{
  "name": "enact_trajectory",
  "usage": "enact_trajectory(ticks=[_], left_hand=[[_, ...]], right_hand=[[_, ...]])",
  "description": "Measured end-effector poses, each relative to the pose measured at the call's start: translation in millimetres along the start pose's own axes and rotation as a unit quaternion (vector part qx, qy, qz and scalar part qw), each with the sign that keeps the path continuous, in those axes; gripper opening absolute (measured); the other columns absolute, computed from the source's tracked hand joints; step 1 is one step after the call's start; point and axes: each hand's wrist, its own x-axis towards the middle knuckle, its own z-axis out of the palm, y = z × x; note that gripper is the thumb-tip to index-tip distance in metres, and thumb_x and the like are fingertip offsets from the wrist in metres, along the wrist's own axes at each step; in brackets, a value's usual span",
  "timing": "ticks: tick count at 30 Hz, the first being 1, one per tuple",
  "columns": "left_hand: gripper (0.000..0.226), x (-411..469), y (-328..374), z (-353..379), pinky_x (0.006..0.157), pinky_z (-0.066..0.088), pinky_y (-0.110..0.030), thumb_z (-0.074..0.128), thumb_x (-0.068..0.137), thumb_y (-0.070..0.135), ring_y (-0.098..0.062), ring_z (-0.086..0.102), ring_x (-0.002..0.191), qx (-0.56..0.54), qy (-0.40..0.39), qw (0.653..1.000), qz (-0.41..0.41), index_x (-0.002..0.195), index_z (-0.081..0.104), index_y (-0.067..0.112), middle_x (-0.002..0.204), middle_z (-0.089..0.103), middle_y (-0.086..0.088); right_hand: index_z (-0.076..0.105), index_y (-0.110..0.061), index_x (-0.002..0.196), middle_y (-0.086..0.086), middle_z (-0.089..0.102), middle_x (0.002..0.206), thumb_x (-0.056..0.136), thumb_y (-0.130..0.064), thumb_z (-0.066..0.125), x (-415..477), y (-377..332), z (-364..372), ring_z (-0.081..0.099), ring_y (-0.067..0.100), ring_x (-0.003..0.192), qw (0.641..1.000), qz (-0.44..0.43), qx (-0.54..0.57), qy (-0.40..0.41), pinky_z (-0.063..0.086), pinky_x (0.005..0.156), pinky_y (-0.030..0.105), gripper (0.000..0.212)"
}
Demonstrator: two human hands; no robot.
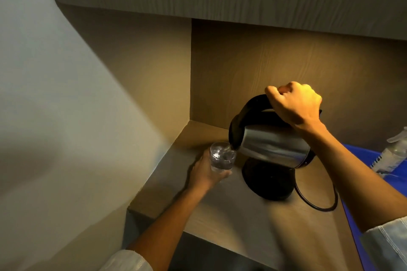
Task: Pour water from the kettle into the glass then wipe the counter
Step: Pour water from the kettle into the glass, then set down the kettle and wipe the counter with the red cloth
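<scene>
A steel kettle [273,145] with a black lid and handle is tipped to the left above its black base [267,179]. My right hand [294,103] is closed around the handle at the top. The spout touches the rim of a clear glass [222,157], and water is in the glass. My left hand [206,170] grips the glass from below and the left, holding it just above the wooden counter [231,215].
A black cord [317,204] loops from the base across the counter. A blue cloth or mat [361,160] lies at the right with a clear plastic bottle [394,154] on it. A wall closes the left side and a cabinet hangs overhead.
</scene>
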Motion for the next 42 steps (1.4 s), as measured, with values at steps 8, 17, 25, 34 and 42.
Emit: enact_trajectory(ticks=[8,17,25,34,42], left_hand=[[0.101,0,-2,1,0.101,0.050,-0.040,0.090,0.059,0.046,-0.021,0.057,0.124,-0.014,-0.004,1.000,-0.001,0.144,0.040,0.025,0.136,0.061,-0.001],[0.104,3,-8,6,0.102,0.050,-0.040,0.088,0.055,0.051,-0.020,0.058,0.122,-0.007,0.008,1.000,-0.008,0.143,0.041,0.024,0.135,0.061,-0.003],[0.101,3,-10,9,0.100,0.051,-0.040,0.089,0.057,0.045,-0.021,0.058,0.120,-0.028,0.011,1.000,-0.002,0.143,0.040,0.025,0.134,0.060,-0.003],[0.100,3,-12,9,0.102,0.051,-0.041,0.090,0.061,0.038,-0.020,0.057,0.121,-0.048,-0.004,0.999,0.007,0.145,0.037,0.024,0.136,0.058,-0.003],[0.099,3,-10,10,0.099,0.048,-0.032,0.088,0.063,0.040,-0.023,0.054,0.125,-0.025,0.000,1.000,0.001,0.146,0.037,0.023,0.139,0.056,-0.004]], right_hand=[[0.056,-0.007,0.054,0.008,0.053,0.055,0.071,-0.057,0.040,-22,83,3,0.047,0.030,0.055,0.934,0.320,0.147,0.056,0.034,0.056,0.038,0.055],[0.051,-0.024,0.052,-0.007,0.044,0.049,0.063,-0.050,0.052,-87,148,32,0.040,0.010,0.043,0.732,0.479,0.464,0.137,0.028,0.042,0.024,0.028],[0.054,-0.027,0.064,-0.006,0.045,0.061,0.084,-0.043,0.048,-112,140,55,0.044,0.008,0.053,0.702,0.464,0.499,0.206,0.032,0.049,0.025,0.027],[0.054,-0.022,0.071,-0.001,0.045,0.064,0.078,-0.044,0.047,-124,140,57,0.046,0.010,0.052,0.728,0.450,0.486,0.176,0.033,0.045,0.021,0.024],[0.044,-0.023,0.070,0.000,0.040,0.067,0.088,-0.047,0.037,-117,130,57,0.043,0.015,0.065,0.737,0.469,0.419,0.248,0.035,0.064,0.035,0.031]])
